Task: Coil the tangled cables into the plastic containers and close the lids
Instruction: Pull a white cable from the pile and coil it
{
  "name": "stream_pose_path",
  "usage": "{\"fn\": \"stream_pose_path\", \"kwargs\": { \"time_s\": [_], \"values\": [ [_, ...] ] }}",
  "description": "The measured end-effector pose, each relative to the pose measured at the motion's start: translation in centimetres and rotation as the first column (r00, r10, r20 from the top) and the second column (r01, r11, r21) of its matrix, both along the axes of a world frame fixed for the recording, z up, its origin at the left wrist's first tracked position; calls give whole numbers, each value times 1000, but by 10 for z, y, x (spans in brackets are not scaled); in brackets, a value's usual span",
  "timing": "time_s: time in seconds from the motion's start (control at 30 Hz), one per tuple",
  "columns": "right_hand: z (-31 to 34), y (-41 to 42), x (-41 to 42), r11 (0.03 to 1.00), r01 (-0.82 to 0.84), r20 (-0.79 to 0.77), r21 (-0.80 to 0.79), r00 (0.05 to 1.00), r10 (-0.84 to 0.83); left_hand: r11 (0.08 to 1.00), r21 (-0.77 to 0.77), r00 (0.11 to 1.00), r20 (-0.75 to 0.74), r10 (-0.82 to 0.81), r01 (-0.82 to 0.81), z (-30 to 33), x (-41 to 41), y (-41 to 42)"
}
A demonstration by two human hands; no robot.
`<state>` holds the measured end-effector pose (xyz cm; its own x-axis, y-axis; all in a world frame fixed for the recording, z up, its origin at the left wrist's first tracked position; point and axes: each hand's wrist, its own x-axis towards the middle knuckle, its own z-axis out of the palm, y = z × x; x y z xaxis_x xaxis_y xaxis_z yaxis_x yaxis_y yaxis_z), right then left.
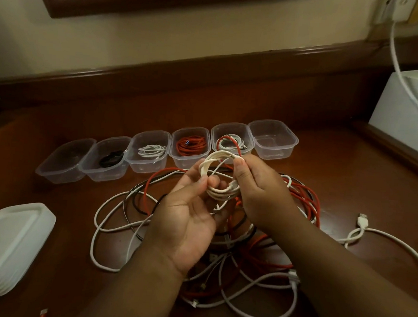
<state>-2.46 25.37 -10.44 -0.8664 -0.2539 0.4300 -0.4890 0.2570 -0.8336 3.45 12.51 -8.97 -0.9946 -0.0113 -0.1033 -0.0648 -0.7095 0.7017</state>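
Observation:
A cream-white cable coil [220, 176] is held above the table between both hands. My left hand [189, 211] pinches its left side with thumb and fingers. My right hand [257, 194] grips its right side, thumb on top. Under them lies a tangle of white, red and black cables [243, 250]. Behind stands a row of clear plastic containers: the far-left one [64, 160] and the far-right one [273, 140] hold nothing, and the ones between hold a black cable [110, 160], a white cable [153, 150], a red cable [191, 144] and a red-and-white cable [231, 141].
A stack of white lids [6, 245] sits at the front left. A white USB plug [363, 220] and its cable trail off right. A white box [409, 105] with a wall-plugged cord stands at the back right. A red connector [43, 314] lies at the bottom edge.

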Motion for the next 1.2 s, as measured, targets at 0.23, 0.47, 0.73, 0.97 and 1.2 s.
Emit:
{"fn": "stream_pose_path", "kwargs": {
  "time_s": [0.23, 0.47, 0.73, 0.97, 1.2],
  "values": [
    [-2, -3, 7, 1000, -9, -137, 10, 990, 10, 657, -696, 957, -196, 215, -290, -7, 0, 7],
    [6, 5, -3, 999, 6, 61, 38, 998, -8, 539, -839, 994, -106, -42, -67, -5, -3, -8],
    [17, 7, 1, 894, -97, 381, -438, 880, 282, 543, -790, 959, -227, 170, -283, -4, -3, -6],
    [16, 3, 7, 795, -156, 384, -586, 810, 442, 675, -628, 922, -272, 277, -388, 5, 3, -3],
    [14, 1, 14, 972, -100, 231, -213, 961, 150, 753, -537, 919, -312, 241, -380, 9, 9, 0]
  ]
}}
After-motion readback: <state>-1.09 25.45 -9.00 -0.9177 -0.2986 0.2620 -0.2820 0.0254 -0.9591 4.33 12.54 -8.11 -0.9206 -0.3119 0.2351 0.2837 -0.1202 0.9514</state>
